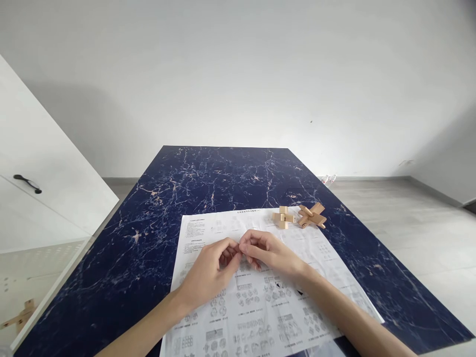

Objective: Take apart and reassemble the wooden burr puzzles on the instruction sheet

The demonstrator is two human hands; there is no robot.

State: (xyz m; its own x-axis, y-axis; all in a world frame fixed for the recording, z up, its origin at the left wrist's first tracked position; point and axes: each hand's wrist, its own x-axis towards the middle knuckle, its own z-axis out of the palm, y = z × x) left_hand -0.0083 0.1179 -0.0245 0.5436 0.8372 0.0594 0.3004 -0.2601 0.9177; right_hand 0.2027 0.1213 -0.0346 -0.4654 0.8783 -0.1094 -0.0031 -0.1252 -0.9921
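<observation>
My left hand (219, 263) and my right hand (266, 250) meet above a printed instruction sheet (238, 282) with rows of small diagrams. The fingertips of both hands are pinched together, touching one another at the middle. Whatever lies between them, if anything, is hidden or too small to make out. Just beyond my right hand, at the sheet's far right corner, sits a light wooden interlocking puzzle (283, 217). Beside it rests a browner wooden puzzle (312, 215) with crossed sticks, partly over the sheet's edge.
The sheet lies on a dark blue marble-patterned table (208, 173). To the left stands a white cabinet (44, 148) with a black handle (28, 184). More wooden pieces (24, 316) show at the lower left. A clear plastic item (327, 349) is at the near edge.
</observation>
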